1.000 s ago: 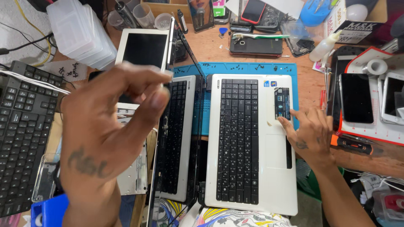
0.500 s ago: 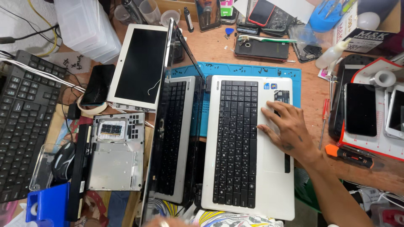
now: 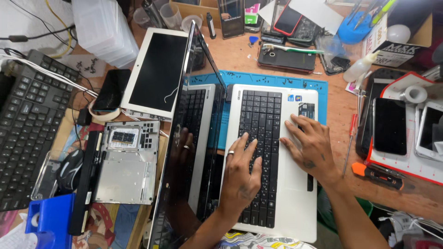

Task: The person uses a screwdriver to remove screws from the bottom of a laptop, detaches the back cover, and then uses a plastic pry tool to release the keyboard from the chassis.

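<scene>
Laptop: We see a white laptop point(image 3: 272, 161) lying open and flat near the middle of the bench, its black keyboard point(image 3: 260, 152) facing up, its base partly on a blue mat point(image 3: 258, 78).
Screen: The lid point(image 3: 184, 152) stands on edge along the laptop's left side, seen almost end-on; its dark glass mirrors the keys and a hand, which suggests it is unlit.
Left hand: Our left hand point(image 3: 242, 173) lies palm down on the keyboard, fingers spread and flat, closed on nothing; a ring sits on one finger. We judge that it steadies the base.
Right hand: Our right hand point(image 3: 311, 145) rests on the white deck just right of the keys, fingers apart and extended toward a dark sticker point(image 3: 306, 109), gripping nothing.
Left of the laptop: A white tablet point(image 3: 157, 74) lies face up on the far side; nearer lies a bare metal chassis point(image 3: 124, 161), beside a black bar point(image 3: 85, 180) that may be a battery. A black keyboard point(image 3: 27, 129) fills the left edge, cables across it.
Right of the laptop: A red screwdriver point(image 3: 350, 138) and an orange tool point(image 3: 376, 175) lie on the bench, near phones point(image 3: 390, 124) on a red-edged white tray point(image 3: 397, 163).
Far side: Phones, a brush, cups, a clear box and a white bottle point(image 3: 362, 67) crowd the far edge.
Surface: We work on a brown wooden bench point(image 3: 337, 101); small screws lie scattered on the mat's far strip.
Room: Only the crowded bench is in view; it reads as a repair station.
</scene>
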